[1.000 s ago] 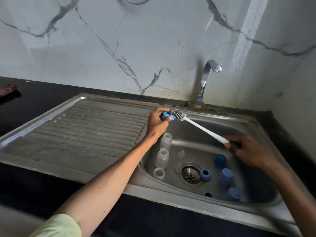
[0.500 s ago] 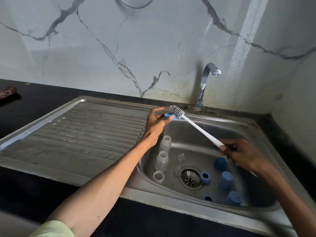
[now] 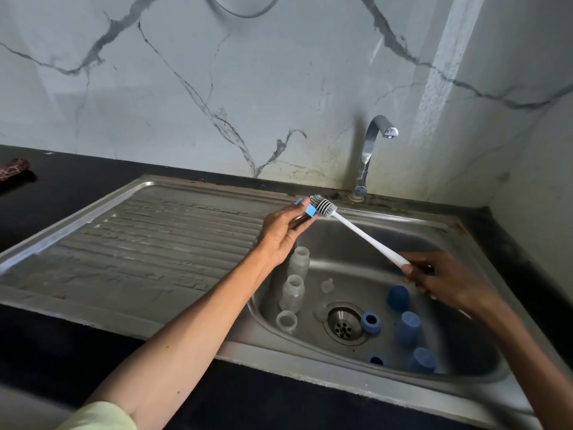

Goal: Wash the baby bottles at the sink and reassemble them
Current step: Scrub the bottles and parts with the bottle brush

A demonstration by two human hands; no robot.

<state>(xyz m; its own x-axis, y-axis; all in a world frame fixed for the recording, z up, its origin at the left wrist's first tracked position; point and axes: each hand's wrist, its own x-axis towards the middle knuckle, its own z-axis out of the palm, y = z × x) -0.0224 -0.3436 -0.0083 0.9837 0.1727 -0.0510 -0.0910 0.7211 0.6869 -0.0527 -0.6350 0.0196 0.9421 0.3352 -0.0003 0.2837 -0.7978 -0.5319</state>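
My left hand point(image 3: 283, 232) holds a blue bottle ring point(image 3: 308, 209) over the back left corner of the sink basin point(image 3: 356, 240). My right hand point(image 3: 440, 279) grips the white handle of a bottle brush point(image 3: 366, 234), whose grey bristle head lies against the ring. In the basin stand three clear bottles point(image 3: 291, 293) at the left. A clear teat point(image 3: 327, 285) sits near the drain point(image 3: 343, 324). Blue caps point(image 3: 408, 328) and another blue ring point(image 3: 370, 322) lie at the right of the drain.
A chrome tap point(image 3: 370, 150) rises behind the basin, with no water running. The ribbed steel drainboard point(image 3: 148, 243) stretches to the left. Black counter surrounds the sink, with a dark reddish object point(image 3: 14, 169) at its far left. A marble wall stands behind.
The left hand has turned the blue ring, and the brush head has shifted slightly against it. The view has tilted down a little.
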